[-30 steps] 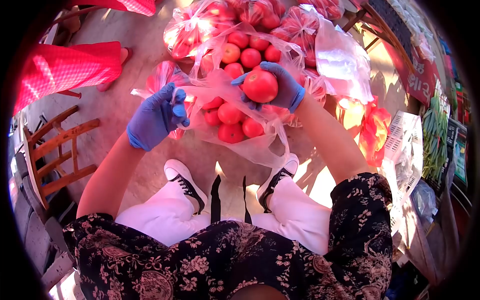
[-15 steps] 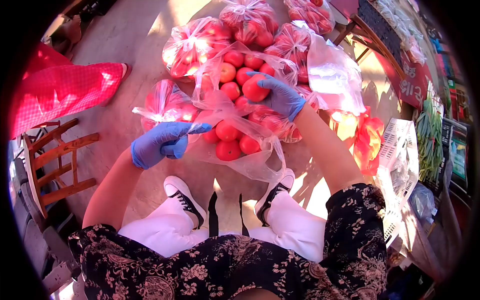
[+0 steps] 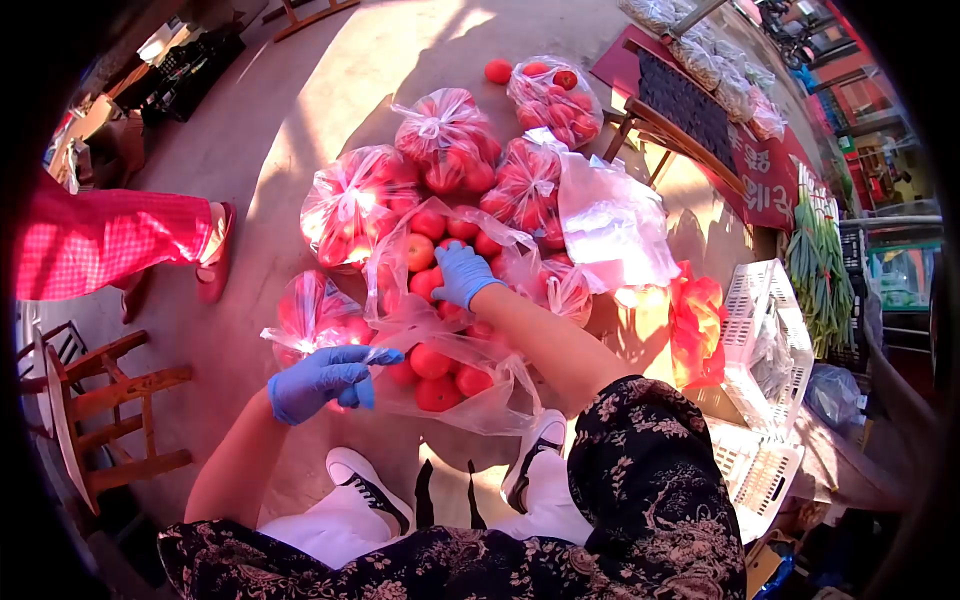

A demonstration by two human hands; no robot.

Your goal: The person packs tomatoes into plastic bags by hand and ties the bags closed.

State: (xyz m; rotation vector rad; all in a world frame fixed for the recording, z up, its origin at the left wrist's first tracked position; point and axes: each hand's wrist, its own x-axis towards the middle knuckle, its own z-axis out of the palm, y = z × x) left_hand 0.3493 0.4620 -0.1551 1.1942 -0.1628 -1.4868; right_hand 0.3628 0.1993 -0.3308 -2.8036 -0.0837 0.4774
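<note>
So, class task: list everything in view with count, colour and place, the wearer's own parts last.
Tied bags: about six, clear, around the middle
Open bags: seemingly two, clear, middle
Tomatoes: many, red, mostly in bags
Flat bags: uncountable, whitish, right of middle
Plastic bundle: one, red-orange, right
Crates: two, white, right
Leafy stalks: uncountable, green, far right
Wooden furniture: at least three pieces, brown, left and top
Banner: one, red, upper right
Other person: one, red-checked clothing, left
Top: one, dark floral, bottom
Trousers: one pair, white, bottom
Shoes: two, black-and-white, bottom
Left hand: one, blue-gloved, left of middle
Right hand: one, blue-gloved, among tomatoes
</note>
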